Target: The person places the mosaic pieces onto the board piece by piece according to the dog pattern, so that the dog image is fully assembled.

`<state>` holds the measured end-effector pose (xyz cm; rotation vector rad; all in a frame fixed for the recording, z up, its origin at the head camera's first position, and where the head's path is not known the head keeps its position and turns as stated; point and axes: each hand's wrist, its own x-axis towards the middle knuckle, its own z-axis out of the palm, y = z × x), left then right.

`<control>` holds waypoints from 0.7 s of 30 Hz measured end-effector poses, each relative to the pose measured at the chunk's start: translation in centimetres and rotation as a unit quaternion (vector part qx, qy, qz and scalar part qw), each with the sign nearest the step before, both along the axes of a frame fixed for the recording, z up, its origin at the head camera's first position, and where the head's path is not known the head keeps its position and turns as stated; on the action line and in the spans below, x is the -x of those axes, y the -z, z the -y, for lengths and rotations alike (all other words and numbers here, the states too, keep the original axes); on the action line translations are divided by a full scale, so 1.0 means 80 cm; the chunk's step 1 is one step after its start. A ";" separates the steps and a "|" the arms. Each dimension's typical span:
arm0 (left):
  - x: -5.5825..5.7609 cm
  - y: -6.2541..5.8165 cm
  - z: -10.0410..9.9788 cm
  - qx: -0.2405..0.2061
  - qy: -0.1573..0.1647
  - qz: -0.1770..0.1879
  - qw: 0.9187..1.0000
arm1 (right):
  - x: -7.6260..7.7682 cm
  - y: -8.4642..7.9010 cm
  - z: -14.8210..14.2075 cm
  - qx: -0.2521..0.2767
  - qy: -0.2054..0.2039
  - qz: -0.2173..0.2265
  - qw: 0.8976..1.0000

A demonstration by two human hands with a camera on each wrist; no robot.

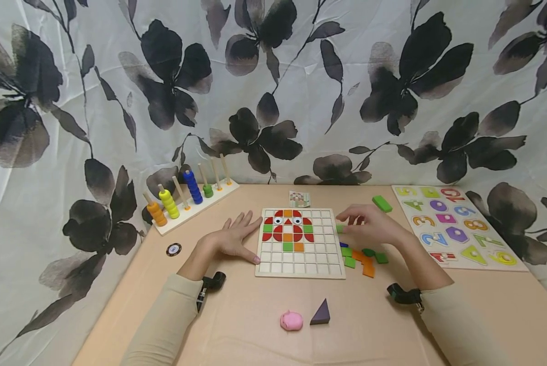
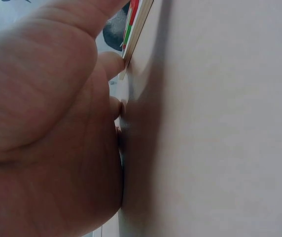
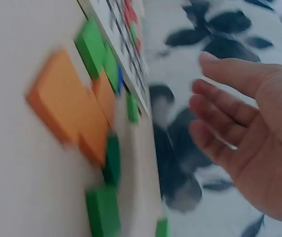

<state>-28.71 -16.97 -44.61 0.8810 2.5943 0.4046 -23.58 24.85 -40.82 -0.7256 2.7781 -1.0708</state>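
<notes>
A white grid board (image 1: 273, 262) lies on the table, with red, green, orange and white tiles forming an owl-like pattern (image 1: 288, 229) in its upper left. My left hand (image 1: 229, 240) rests beside the board with spread fingers, thumb and index fingertip at its left edge. Over the board's right edge hovers my right hand (image 1: 371, 226), its fingers gently bent and nothing between them in the right wrist view. Beneath it lie loose green tiles (image 3: 90, 47), orange tiles (image 3: 64, 98) and a mostly covered blue tile (image 1: 344, 244).
A peg stacker (image 1: 195, 208) with coloured rings stands back left, near a round black-and-white token (image 1: 174, 249). A small picture card (image 1: 299, 199) lies behind the board. On the right is a number-and-shape puzzle board (image 1: 456, 229). A pink figure (image 1: 291, 321) and a purple triangular block (image 1: 320, 313) sit in front.
</notes>
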 end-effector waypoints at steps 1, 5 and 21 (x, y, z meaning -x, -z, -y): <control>0.000 0.000 0.000 -0.001 0.001 0.000 1.000 | 0.000 0.000 -0.011 -0.001 -0.004 0.011 1.000; 0.000 0.000 0.000 -0.002 0.002 -0.002 1.000 | -0.001 0.004 -0.051 -0.021 -0.019 0.081 0.996; 0.000 0.003 0.000 0.005 0.000 -0.006 1.000 | 0.001 0.041 -0.070 -0.023 -0.074 0.169 0.983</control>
